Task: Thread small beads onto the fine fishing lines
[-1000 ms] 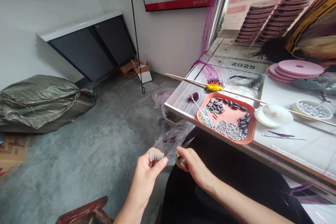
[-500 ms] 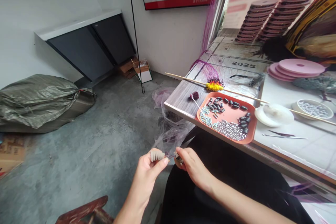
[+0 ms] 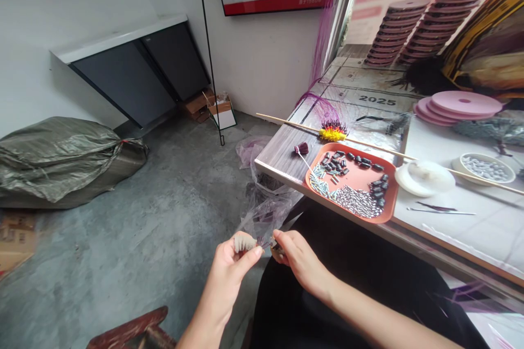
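Note:
Low in the middle of the view, over my lap, my left hand (image 3: 233, 264) pinches a small tuft of dark purple bristles (image 3: 259, 241); a tan wrap covers one fingertip. My right hand (image 3: 297, 259) is closed on a small brownish piece right beside the tuft, too small to name. The two hands nearly touch. On the table to the right lies an orange tray (image 3: 391, 208) with small silver tubes and dark beads. A finished purple tuft on a white stick (image 3: 302, 148) lies left of the tray.
A thin wooden stick (image 3: 368, 144) crosses the table, bearing a yellow and dark tuft (image 3: 333, 132). Pink discs (image 3: 460, 106), a white lid (image 3: 423, 177) and a bowl of beads (image 3: 483, 168) sit further right. A clear plastic bag (image 3: 266, 208) hangs by the table's edge. A grey sack (image 3: 61, 155) lies on the concrete floor.
My hands stay pinched together over my lap with barely any shift. The view has drifted slightly to the right.

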The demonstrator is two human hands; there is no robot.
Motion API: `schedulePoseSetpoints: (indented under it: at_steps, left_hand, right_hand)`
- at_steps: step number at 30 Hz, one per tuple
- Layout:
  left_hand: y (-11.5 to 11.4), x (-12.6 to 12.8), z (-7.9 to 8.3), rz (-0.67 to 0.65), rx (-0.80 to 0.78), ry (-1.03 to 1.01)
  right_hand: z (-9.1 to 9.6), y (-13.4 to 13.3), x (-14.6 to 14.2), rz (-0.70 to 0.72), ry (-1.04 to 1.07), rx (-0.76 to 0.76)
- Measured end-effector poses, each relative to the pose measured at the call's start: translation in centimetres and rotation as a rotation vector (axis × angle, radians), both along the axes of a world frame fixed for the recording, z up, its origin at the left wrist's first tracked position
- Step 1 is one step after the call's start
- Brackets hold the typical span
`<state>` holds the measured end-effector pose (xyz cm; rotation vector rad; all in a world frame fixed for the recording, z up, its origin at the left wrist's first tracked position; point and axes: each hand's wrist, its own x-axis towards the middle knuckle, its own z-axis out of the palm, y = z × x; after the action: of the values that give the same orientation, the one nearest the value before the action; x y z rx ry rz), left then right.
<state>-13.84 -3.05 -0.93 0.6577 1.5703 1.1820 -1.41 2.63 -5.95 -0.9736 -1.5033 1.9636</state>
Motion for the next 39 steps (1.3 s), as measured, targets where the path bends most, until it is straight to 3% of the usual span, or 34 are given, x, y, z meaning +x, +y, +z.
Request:
schedulePoseSetpoints:
  at_steps: [21,39]
  left_hand:
    - [-0.03,-0.56,-0.58,-0.140,-0.017,-0.106]
    - [-0.02,-0.54,-0.60,-0.126,-0.015,-0.127]
  right_hand:
    - [-0.71,-0.04,-0.13,-0.011,0.016,0.013]
    - [-0.37,-0.10,-0.05,0.005,-0.018,0.055]
